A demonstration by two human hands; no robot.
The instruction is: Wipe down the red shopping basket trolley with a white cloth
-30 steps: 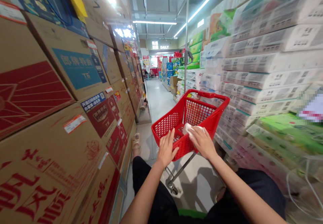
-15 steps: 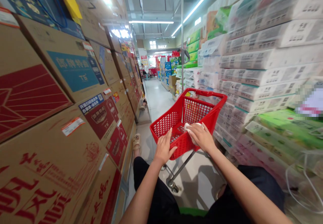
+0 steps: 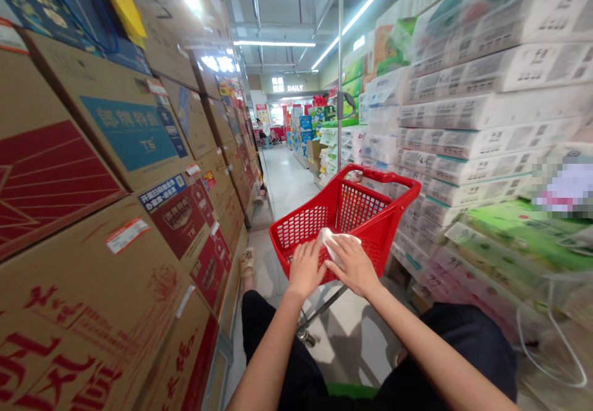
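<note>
- Bright shop aisle with a pale, shiny floor; a red shopping cart (image 3: 391, 219) stands in it as the landmark.
- White cloth (image 3: 326, 236) lies bunched at the cart's near rim, partly under the right hand (image 3: 354, 266), whose fingers spread over it; whether they also pinch it, I cannot tell.
- Left hand (image 3: 306, 269) rests at that same rim, just beside the cloth, fingers outstretched, thumb apart, with no pinch showing.
- Likely trouble: a hard push could roll or swivel the cart on its caster (image 3: 306, 337); a loosely pressed cloth could slip into the basket.
- Left of the cart, stacked cartons (image 3: 134, 130) wall the aisle; right of it, piled white packs (image 3: 463, 142) crowd close, limiting any turn.
- Behind the cart's far end, a metal pole (image 3: 340, 139) rises, possibly in the way.
</note>
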